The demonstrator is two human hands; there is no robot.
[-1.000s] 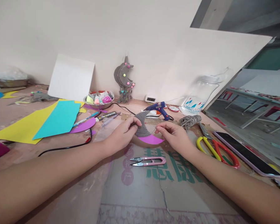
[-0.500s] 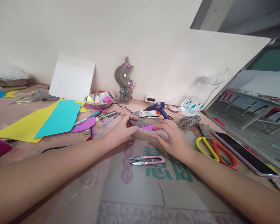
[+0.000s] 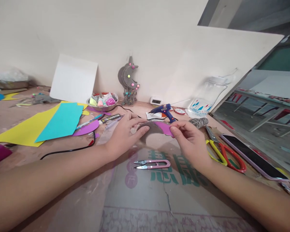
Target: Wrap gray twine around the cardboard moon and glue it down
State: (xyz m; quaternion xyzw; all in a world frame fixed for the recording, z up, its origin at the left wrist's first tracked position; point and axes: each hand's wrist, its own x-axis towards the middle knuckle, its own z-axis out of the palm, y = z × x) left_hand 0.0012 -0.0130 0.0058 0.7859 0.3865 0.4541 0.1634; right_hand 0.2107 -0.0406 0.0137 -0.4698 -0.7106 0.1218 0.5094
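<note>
- The crescent-shaped piece [image 3: 163,127] is at the middle of the frame, held up between the 2 hands, above the snips and below the glue gun as the frame shows them
- Its long axis runs from left to right across the view, bowed like an arch, with the hollow of the curve facing the bottom of the frame
- The left hand [image 3: 124,135] has its fingers closed on the grey, yarn-covered stretch, the thumb lying along the near side
- The right hand [image 3: 190,141] pinches the bare purple end between thumb and bent fingers, so both hands are gripping the same piece from opposite ends
- The edge where grey meets purple sits in the gap between the 2 thumbs; the grey lies on the left hand's side and the purple runs straight to the right fingertips, so the bare part is nearer the right hand
- Whether a loose strand runs from the piece is too small to tell
- The pink-handled snips [image 3: 157,164] rest on the tabletop [image 3: 4,119] at lower centre, clear of both hands
- The blue glue gun [image 3: 162,110] lies just behind the piece, and the grey yarn bundle [image 3: 200,122] is at right of centre, partly hidden by the right hand
</note>
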